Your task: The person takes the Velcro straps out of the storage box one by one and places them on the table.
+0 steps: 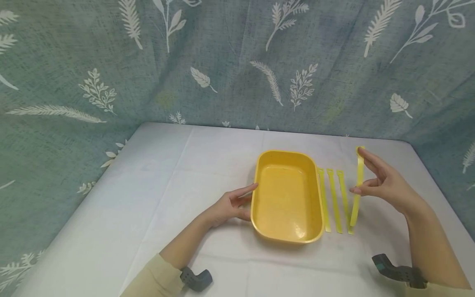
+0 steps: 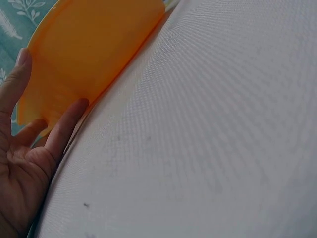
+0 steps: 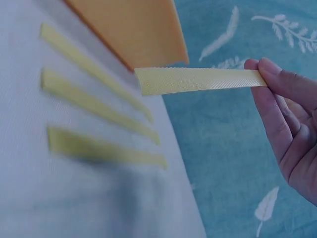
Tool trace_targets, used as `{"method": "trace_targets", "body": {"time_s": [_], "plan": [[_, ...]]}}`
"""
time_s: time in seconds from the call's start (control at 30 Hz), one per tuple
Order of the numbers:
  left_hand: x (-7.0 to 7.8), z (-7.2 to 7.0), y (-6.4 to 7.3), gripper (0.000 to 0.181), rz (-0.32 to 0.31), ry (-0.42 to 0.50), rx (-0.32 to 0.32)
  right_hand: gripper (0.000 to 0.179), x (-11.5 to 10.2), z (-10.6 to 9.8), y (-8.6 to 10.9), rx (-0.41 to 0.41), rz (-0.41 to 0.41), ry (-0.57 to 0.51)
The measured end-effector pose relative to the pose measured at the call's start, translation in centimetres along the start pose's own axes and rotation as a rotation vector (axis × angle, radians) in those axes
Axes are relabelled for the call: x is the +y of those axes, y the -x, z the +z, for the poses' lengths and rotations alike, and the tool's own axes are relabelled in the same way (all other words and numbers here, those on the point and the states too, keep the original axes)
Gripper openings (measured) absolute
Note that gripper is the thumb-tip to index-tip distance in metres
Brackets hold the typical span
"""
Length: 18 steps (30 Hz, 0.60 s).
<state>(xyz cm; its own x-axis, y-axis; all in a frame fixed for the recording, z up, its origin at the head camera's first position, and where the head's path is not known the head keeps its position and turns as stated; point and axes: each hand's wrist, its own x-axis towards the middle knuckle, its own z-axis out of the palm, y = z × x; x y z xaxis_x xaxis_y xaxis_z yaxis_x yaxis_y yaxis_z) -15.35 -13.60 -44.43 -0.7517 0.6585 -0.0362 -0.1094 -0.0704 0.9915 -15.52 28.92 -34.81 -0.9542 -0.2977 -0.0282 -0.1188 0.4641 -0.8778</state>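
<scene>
A yellow plastic tub (image 1: 287, 198) with rounded corners stands upright on the table. At its left side my left hand (image 1: 230, 208) touches the outer wall with extended fingers; in the left wrist view the fingertips (image 2: 79, 106) lie against the orange-looking wall. My right hand (image 1: 393, 187) pinches a yellow fabric strap (image 1: 358, 202), raised above the table right of the tub. In the right wrist view the held strap (image 3: 203, 80) stretches away from the thumb and fingers. Between tub and right hand lie several matching straps (image 1: 335, 202), side by side, each with a slotted end.
A white cloth (image 1: 208, 150) covers the table. Behind and beside it hangs a blue-green curtain (image 1: 230, 74) printed with white leaves. Dark devices are strapped at the left wrist (image 1: 196, 280) and right wrist (image 1: 397, 272).
</scene>
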Motion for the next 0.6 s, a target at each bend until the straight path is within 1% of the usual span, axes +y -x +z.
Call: {"method": "trace_targets", "body": {"time_s": [0.13,0.23,0.47,0.6], "plan": [[-0.1,0.0,-0.1,0.092,0.002,0.002,0.0,0.104,0.9,-0.5,0.8,0.006,0.023,0.065],[0.0,0.0,0.0,0.093,0.003,-0.008,0.001,0.106,1.5,-0.8,1.2,0.01,0.038,0.086],[0.1,0.0,0.0,0.093,0.007,-0.014,0.001,0.104,3.1,-0.7,1.7,-0.025,0.031,0.062],[0.1,0.1,0.0,0.093,0.003,-0.022,0.002,0.105,3.7,-0.4,1.7,-0.007,0.066,0.067]]}}
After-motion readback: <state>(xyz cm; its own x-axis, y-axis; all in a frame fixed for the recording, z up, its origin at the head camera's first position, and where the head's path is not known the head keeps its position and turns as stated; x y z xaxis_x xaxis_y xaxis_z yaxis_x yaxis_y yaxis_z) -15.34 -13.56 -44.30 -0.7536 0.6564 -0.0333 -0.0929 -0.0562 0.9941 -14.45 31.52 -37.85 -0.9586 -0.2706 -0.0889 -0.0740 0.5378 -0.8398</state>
